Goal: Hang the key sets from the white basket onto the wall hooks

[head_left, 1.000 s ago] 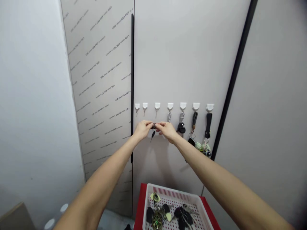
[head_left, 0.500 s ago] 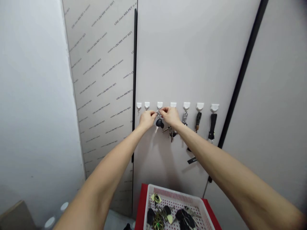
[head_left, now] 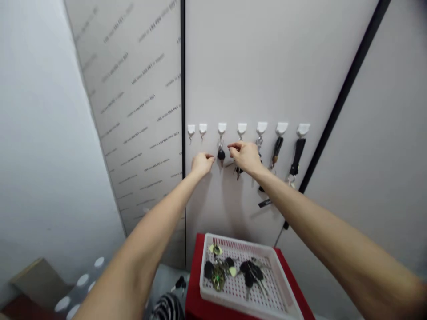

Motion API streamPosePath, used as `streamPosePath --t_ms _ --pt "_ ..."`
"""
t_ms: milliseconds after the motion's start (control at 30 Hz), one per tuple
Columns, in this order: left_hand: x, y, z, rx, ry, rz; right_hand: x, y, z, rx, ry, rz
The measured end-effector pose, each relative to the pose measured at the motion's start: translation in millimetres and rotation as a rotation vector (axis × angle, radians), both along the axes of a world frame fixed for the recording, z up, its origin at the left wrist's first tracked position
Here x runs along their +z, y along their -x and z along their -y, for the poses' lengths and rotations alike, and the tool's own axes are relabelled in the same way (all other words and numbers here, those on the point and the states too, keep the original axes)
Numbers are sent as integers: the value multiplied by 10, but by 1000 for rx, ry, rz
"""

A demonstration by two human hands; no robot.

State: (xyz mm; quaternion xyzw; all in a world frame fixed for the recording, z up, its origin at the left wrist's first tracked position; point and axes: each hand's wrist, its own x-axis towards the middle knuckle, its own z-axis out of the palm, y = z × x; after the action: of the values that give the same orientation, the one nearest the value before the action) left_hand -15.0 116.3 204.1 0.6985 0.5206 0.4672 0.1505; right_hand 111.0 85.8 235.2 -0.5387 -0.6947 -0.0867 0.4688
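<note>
Hooks, seven, in a row across panel. On third from left: key set, between left hand and right hand. On rightmost: strap. Below row: basket, on stand; keys inside. Lower left: bottles.

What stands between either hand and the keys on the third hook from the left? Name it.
Nothing visible: the keys hang from the hook in the gap between the left hand and the right hand, touching neither. Neighbouring keys hang lower, near the right hand.
</note>
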Motion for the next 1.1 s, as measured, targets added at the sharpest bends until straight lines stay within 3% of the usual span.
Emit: streamPosePath --t_ms 100,300,367,467,600,700,833,1100 --pt "-483 13 133 -131 119 1 -507 -178 236 41 141 12" --pt "-1603 -221 645 -352 369 12 -1771 -570 752 115 689 162" --pt "-1907 -316 814 -406 415 -37 -2070 -690 879 123 791 227" --pt "-2228 -411 966 -477 423 -158 -2314 -804 982 93 822 334" --pt "-2387 -433 1008 -476 370 -265 -2391 -802 1019 62 774 441" --pt "-2372 -415 1010 -481 359 -319 -2399 -743 1032 93 755 462" --pt "-2316 -402 1039 -493 354 -388 -2405 -687 1053 249 733 440" --pt "-2290 -386 1073 -511 350 -419 -2389 -690 1095 342 699 457"
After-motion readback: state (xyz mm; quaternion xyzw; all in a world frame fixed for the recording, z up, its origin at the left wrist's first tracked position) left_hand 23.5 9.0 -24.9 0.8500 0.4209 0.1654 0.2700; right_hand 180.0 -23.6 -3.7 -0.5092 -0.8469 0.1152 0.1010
